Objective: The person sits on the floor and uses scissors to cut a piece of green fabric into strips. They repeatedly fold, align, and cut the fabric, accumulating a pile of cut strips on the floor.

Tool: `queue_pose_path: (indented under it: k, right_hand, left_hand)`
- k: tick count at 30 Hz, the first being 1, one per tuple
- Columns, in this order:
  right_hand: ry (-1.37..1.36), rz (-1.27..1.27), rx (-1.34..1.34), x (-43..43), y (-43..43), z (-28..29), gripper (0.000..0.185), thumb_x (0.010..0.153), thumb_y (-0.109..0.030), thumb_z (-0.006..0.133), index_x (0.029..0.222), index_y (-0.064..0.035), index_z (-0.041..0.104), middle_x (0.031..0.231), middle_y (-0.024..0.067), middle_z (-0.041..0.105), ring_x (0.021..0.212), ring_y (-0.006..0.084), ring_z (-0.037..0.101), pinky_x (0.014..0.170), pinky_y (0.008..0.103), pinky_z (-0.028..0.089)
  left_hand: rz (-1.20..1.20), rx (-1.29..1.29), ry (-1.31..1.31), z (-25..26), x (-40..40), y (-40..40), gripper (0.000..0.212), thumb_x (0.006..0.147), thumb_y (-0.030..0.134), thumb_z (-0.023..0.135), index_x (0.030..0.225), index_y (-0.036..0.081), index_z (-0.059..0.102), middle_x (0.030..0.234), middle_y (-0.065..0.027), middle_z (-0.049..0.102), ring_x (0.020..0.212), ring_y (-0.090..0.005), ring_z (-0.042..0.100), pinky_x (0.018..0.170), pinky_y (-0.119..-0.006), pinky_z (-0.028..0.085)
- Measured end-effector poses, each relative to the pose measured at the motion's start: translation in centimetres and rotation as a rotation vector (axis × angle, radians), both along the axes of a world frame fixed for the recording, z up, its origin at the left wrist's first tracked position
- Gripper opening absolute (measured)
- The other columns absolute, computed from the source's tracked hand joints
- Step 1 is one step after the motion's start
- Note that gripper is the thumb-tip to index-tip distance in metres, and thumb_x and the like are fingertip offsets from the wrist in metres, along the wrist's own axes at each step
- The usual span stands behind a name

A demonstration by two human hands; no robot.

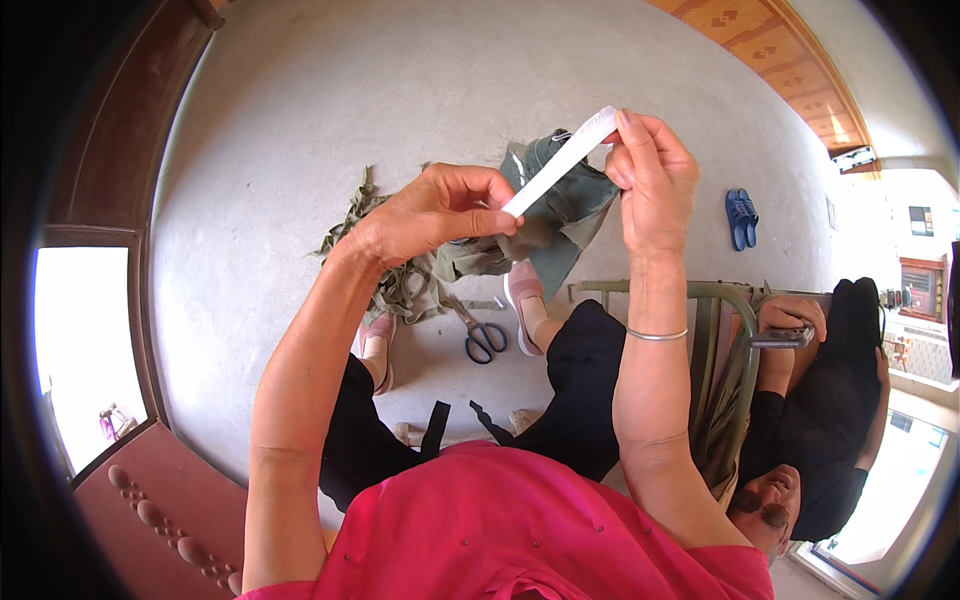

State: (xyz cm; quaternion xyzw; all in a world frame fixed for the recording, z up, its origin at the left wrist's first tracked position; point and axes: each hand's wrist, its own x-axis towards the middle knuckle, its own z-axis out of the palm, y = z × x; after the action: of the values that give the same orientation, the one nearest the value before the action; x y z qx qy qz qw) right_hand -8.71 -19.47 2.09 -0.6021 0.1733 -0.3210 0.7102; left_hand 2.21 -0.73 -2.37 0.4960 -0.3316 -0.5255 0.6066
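A narrow white strip (559, 166), seemingly elastic or fabric, is stretched on a slant between my two hands. My left hand (442, 210) pinches its lower end between thumb and fingers. At the upper end, my right hand (651, 169) grips it the same way; a thin metal bangle (657, 336) circles that wrist. Beneath the strip, dark green cloth (577, 206) lies crumpled on the floor, partly hidden by the hands. Olive fabric scraps (409, 289) in cut strips are heaped to its left. Scissors with black handles (486, 341) lie between my feet.
A person in black clothes (810, 420) reclines at the right, holding a phone (781, 335), beside a green metal frame (720, 292). Blue slippers (741, 219) rest on the grey floor (300, 97). A dark wooden door (112, 120) borders the left side.
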Motion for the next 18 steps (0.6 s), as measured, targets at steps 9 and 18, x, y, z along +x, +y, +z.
queue_pose_path:
  k: [9, 18]
  right_hand:
    - [-0.047, -0.100, 0.008, -0.4, -1.4, 0.1, 0.016, 0.091, -0.010, 0.062, 0.085, 0.0049, 0.063, 0.064, -0.0001, 0.055, 0.050, 0.0034, 0.033, 0.047, 0.0225, 0.027]
    - [-0.091, -0.156, -0.016, -1.0, -3.3, -0.2, 0.017, 0.091, -0.011, 0.061, 0.083, 0.0033, 0.061, 0.066, -0.0002, 0.054, 0.052, 0.0036, 0.035, 0.048, 0.0226, 0.028]
  left_hand:
    - [-0.016, 0.030, 0.017, 0.0, -0.2, -0.2, 0.007, 0.088, 0.005, 0.065, 0.095, 0.004, 0.066, 0.091, -0.0010, 0.066, 0.089, -0.0079, 0.058, 0.084, -0.024, 0.046]
    - [0.019, 0.091, -0.033, 0.3, 0.0, 0.3, 0.006, 0.084, 0.002, 0.069, 0.089, 0.001, 0.067, 0.085, -0.0023, 0.066, 0.080, -0.0082, 0.060, 0.075, -0.023, 0.048]
